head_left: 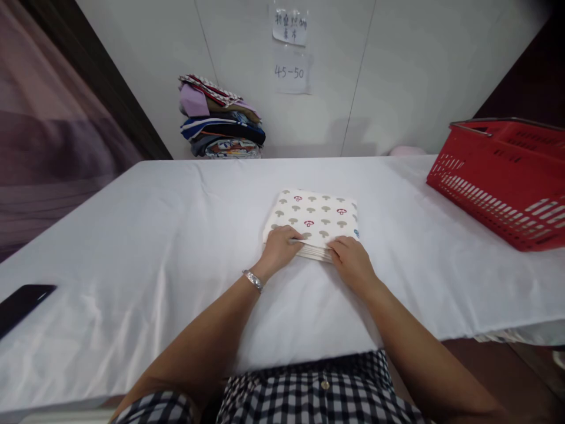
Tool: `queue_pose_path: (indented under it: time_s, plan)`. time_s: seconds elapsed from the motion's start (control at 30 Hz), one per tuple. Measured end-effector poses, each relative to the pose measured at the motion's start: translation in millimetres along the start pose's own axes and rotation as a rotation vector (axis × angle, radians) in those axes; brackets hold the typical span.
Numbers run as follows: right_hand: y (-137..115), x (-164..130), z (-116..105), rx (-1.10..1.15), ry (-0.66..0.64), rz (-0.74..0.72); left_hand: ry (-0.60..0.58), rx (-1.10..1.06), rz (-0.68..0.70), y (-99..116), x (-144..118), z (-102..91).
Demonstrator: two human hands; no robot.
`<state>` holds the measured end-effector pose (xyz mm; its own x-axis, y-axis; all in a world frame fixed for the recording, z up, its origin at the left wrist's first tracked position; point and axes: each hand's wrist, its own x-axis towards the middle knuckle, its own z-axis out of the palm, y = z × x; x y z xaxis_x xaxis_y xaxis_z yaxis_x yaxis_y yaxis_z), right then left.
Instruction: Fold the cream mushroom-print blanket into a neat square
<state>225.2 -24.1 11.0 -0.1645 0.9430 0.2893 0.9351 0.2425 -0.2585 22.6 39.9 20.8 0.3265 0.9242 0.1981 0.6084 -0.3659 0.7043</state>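
Note:
A folded cloth, cream with grey and red mushroom prints, lies flat on the white-covered table in front of me. Several layers show along its near edge. My left hand grips the near left corner, thumb and fingers closed on the layers. At the near right corner, my right hand pinches the same edge. A silver bracelet circles my left wrist.
A red plastic basket stands at the table's right. Beyond the far edge, at the left, is a stack of folded fabrics. A dark phone lies at the left edge. Paper notes hang on the wall.

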Motion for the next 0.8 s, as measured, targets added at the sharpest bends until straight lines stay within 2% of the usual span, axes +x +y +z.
queue_pose_path:
  time_s: [0.13,0.23,0.4,0.5,0.63,0.8]
  plan:
    - [3.1,-0.9,1.7,0.050,0.040,-0.005,0.014,-0.044,0.010,-0.8,-0.4,-0.4]
    - [4.6,-2.0,3.4,0.095,0.089,-0.015,0.039,-0.037,0.067,-2.4,-0.2,-0.4]
    - [5.8,-5.0,5.7,0.121,0.148,-0.057,0.082,0.183,0.318,-8.0,-1.9,-2.6]
    - [6.3,-6.8,6.7,0.100,0.162,-0.086,0.051,0.318,0.455,-12.5,-4.2,-4.9]
    - [7.8,-8.5,8.1,0.074,0.163,-0.123,-0.003,0.371,0.501,-15.2,-6.6,-7.7]
    - [8.2,-10.2,8.5,0.107,0.230,-0.155,0.027,0.368,0.525,-14.4,-9.0,-9.5]
